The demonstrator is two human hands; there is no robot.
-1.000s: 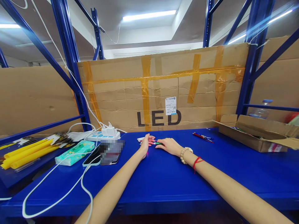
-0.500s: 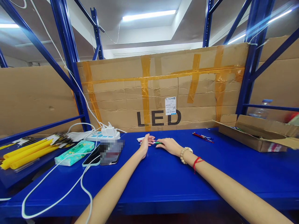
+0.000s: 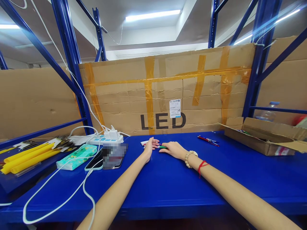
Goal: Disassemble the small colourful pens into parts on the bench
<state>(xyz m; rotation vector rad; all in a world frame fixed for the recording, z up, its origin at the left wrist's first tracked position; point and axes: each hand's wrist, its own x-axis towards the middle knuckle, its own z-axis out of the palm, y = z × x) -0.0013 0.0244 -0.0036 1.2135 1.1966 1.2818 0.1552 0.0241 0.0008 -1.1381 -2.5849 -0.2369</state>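
Observation:
Several pens (image 3: 144, 143) lie bunched on the blue shelf top, their white ends showing to the left of my left hand (image 3: 150, 148). That hand stands on its edge over them, fingers stretched out to the right and partly covering the pens. A green pen (image 3: 163, 147) points rightward out of the bunch. My right hand (image 3: 175, 149), with a beaded bracelet and a red string at the wrist, has its thumb and fingers around the end of the green pen. The fingertips of the two hands are close together but apart.
Red and blue pens (image 3: 208, 140) lie farther right, near an open cardboard box (image 3: 257, 143). To the left are phones (image 3: 94, 159), a green tissue pack (image 3: 76, 156), a power strip (image 3: 105, 139) and a looped white cable (image 3: 24, 207). A large cardboard sheet (image 3: 115, 102) stands behind.
The right fingers have spread slightly around the green pen's end. Red pen parts show a little more between the hands. The left hand stays where it was.

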